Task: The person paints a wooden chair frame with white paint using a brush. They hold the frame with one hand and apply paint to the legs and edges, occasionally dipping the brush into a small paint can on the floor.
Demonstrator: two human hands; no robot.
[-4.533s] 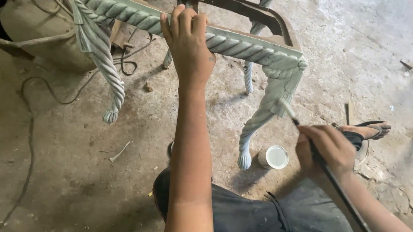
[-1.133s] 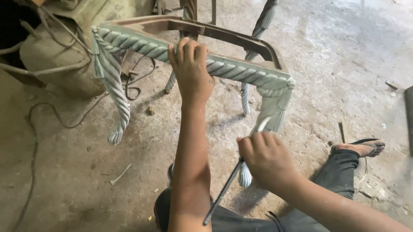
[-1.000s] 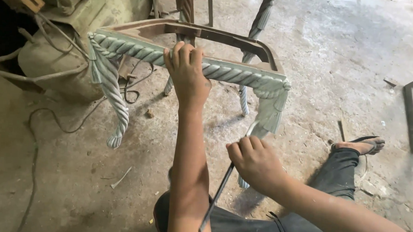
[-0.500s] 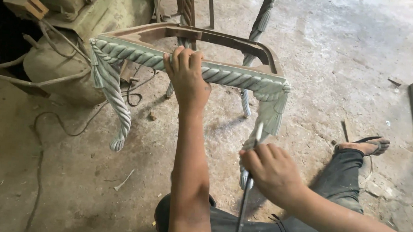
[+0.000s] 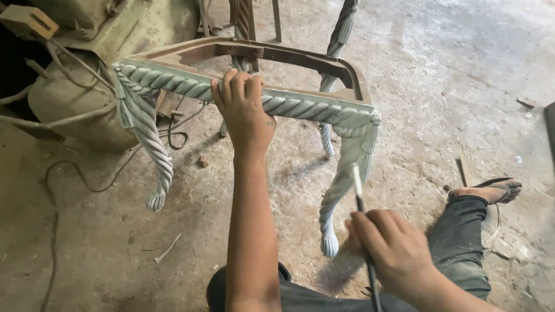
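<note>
Pale green paint covers the rope-twist front rail (image 5: 304,106) and both spiral front legs of a wooden chair frame (image 5: 294,57) standing on a dusty concrete floor (image 5: 431,69); the inner seat frame is bare brown wood. Left hand (image 5: 245,111) clamped over the top of the front rail near its middle, fingers curled over the far edge, arm straight out from the body. Right hand (image 5: 395,248) closed around the dark handle of a thin paintbrush (image 5: 361,206), held low and to the right; its pale tip points up and lies against the right front leg (image 5: 345,177) (contact looks likely, though bristles are too small to tell for sure). Person seated on the floor, dark trousers, one foot in a sandal (image 5: 491,187) stretched to the right. Behind the chair on the left, a bulky olive-green machine (image 5: 88,54) with cables (image 5: 89,179) trailing across the floor
</note>
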